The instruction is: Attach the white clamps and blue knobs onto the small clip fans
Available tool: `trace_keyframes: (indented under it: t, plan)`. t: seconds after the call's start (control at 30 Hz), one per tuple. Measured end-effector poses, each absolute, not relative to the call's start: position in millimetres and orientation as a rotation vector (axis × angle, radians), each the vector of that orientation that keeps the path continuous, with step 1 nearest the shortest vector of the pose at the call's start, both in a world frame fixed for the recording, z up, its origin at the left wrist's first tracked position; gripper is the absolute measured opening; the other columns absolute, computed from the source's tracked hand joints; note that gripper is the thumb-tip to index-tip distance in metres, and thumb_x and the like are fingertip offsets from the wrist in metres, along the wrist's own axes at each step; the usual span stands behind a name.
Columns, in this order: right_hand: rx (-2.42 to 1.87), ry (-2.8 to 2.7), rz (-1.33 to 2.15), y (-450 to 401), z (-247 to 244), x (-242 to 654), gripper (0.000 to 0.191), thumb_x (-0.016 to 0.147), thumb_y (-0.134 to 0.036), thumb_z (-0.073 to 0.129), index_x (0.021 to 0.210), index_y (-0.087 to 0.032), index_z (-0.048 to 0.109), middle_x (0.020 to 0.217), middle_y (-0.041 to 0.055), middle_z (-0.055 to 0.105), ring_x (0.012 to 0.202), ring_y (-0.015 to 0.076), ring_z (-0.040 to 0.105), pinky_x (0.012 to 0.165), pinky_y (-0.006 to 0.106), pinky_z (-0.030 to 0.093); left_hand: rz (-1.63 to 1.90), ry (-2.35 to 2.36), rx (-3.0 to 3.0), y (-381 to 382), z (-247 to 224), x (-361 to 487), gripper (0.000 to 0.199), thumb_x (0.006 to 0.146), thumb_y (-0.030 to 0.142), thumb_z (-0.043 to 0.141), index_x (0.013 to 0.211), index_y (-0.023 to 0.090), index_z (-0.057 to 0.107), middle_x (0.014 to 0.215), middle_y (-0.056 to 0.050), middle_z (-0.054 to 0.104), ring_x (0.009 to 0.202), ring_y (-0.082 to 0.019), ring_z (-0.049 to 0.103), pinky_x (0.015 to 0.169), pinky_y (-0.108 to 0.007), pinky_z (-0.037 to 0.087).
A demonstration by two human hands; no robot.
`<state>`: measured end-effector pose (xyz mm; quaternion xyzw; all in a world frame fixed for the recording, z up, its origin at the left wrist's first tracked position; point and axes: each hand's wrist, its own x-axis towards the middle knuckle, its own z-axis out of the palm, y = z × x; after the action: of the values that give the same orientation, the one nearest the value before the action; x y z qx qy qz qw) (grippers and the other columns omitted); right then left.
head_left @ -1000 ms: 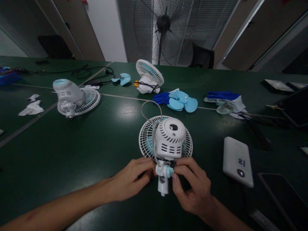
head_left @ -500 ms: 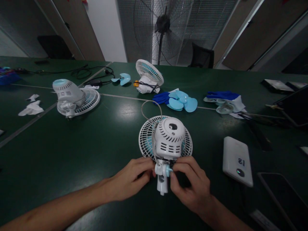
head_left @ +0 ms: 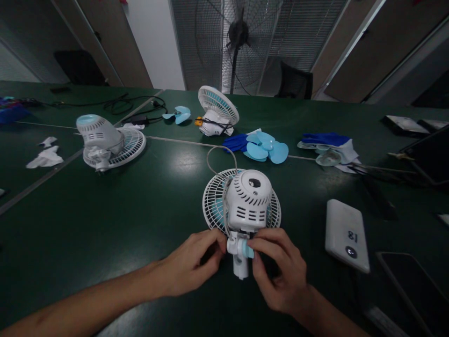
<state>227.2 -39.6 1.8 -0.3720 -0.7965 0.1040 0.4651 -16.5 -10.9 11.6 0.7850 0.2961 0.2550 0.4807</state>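
A small white fan [head_left: 249, 201] lies grille-down on the dark green table, its motor housing facing up. From the housing a white neck joint [head_left: 240, 267] points toward me, with a light blue knob [head_left: 248, 249] on its right side. My right hand [head_left: 280, 267] has its thumb and fingers closed on that knob. On the other side, my left hand [head_left: 196, 262] is pinched against the left of the joint; its fingertips are partly hidden. A thin grey cord loops along the housing's left side.
Another fan [head_left: 105, 140] lies at left and a third fan [head_left: 215, 112] stands at the back. Light blue blades [head_left: 266, 147] rest on blue gloves. At right are a white power bank [head_left: 346, 234], a phone [head_left: 417, 285] and more gloves [head_left: 329, 145]. Crumpled paper [head_left: 45, 157] lies far left.
The light blue knob has turned under my right fingers, its flat side showing more. The neck joint and housing have shifted slightly right. My left hand has barely moved.
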Motion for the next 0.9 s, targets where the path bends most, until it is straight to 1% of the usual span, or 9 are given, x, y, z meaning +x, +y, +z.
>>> trace_keyframes:
  t: [0.17,0.27,0.33,0.43,0.53,0.63,0.73,0.8,0.9]
  plan:
    - [-0.973,-1.938,0.211,-37.8,1.5,223.2,0.010,0.089,-0.011,0.063,0.095,-0.019,0.062,0.092,0.0036,0.062,0.079,0.0148,0.064,0.068,0.031,0.052,0.749,0.708,1.948,-16.2,8.6,-17.3,0.012,0.098,0.020,0.053,0.109,0.018,0.049,0.089,-0.004,0.062,0.074,-0.013,0.059,0.066,-0.024,0.052]
    - [-0.976,-1.942,0.181,-37.8,2.0,223.5,0.007,0.091,-0.012,0.062,0.088,-0.019,0.062,0.091,0.0030,0.060,0.078,0.0135,0.063,0.066,0.029,0.050,0.869,0.664,2.058,-16.3,7.1,-15.4,0.035,0.094,0.020,0.058,0.126,0.019,0.044,0.093,-0.004,0.066,0.072,-0.013,0.063,0.064,-0.023,0.055]
    - [-0.954,-1.960,0.194,-38.6,3.5,225.3,0.007,0.092,-0.014,0.059,0.090,-0.019,0.063,0.095,0.0043,0.060,0.081,0.0143,0.064,0.067,0.030,0.050,0.821,0.633,2.142,-13.5,9.5,-11.2,0.049,0.094,0.023,0.062,0.138,0.021,0.041,0.099,-0.005,0.069,0.071,-0.012,0.065,0.062,-0.022,0.055]
    - [-0.889,-2.014,0.202,-40.5,6.6,228.3,0.014,0.091,-0.013,0.056,0.098,-0.018,0.066,0.099,0.0060,0.060,0.087,0.0163,0.064,0.068,0.031,0.050,0.668,0.688,2.124,-7.4,14.9,-1.6,0.040,0.097,0.031,0.062,0.135,0.024,0.051,0.100,-0.003,0.070,0.070,-0.011,0.065,0.060,-0.019,0.053]
    - [-0.875,-1.984,0.216,-41.4,7.6,229.5,0.019,0.088,-0.010,0.056,0.103,-0.018,0.065,0.099,0.0058,0.062,0.087,0.0163,0.064,0.069,0.031,0.051,0.737,0.734,2.053,-3.1,15.0,6.3,0.027,0.100,0.032,0.060,0.124,0.020,0.057,0.079,0.002,0.066,0.057,-0.007,0.060,0.050,-0.015,0.046]
    - [-0.914,-1.933,0.238,-40.6,5.6,228.5,0.021,0.087,-0.007,0.058,0.105,-0.018,0.064,0.098,0.0054,0.063,0.088,0.0164,0.064,0.072,0.032,0.052,0.829,0.731,2.076,-2.0,10.4,8.3,0.027,0.097,0.029,0.061,0.122,0.018,0.058,0.068,0.005,0.061,0.048,-0.006,0.054,0.044,-0.015,0.039]
    - [-0.922,-1.930,0.221,-39.2,3.6,226.9,0.025,0.088,-0.010,0.063,0.112,-0.019,0.064,0.101,0.0061,0.065,0.090,0.0174,0.065,0.073,0.032,0.054,0.850,0.719,2.095,-2.5,6.6,7.1,0.029,0.095,0.030,0.063,0.122,0.018,0.058,0.066,0.005,0.059,0.046,-0.006,0.052,0.042,-0.016,0.038]
    - [-0.941,-1.930,0.217,-38.3,3.0,225.9,0.021,0.090,-0.014,0.064,0.111,-0.019,0.064,0.099,0.0056,0.065,0.088,0.0166,0.066,0.071,0.031,0.053,0.858,0.712,2.131,-2.9,5.1,6.8,0.032,0.094,0.031,0.066,0.122,0.018,0.058,0.068,0.004,0.061,0.047,-0.007,0.053,0.043,-0.017,0.039]
    - [-0.988,-1.915,0.213,-36.9,2.6,224.6,0.004,0.093,-0.016,0.064,0.095,-0.020,0.065,0.089,0.0021,0.065,0.076,0.0129,0.065,0.065,0.028,0.050,0.865,0.708,2.164,-3.2,3.8,8.1,0.031,0.093,0.030,0.067,0.120,0.018,0.058,0.072,0.003,0.063,0.050,-0.007,0.055,0.046,-0.018,0.041]
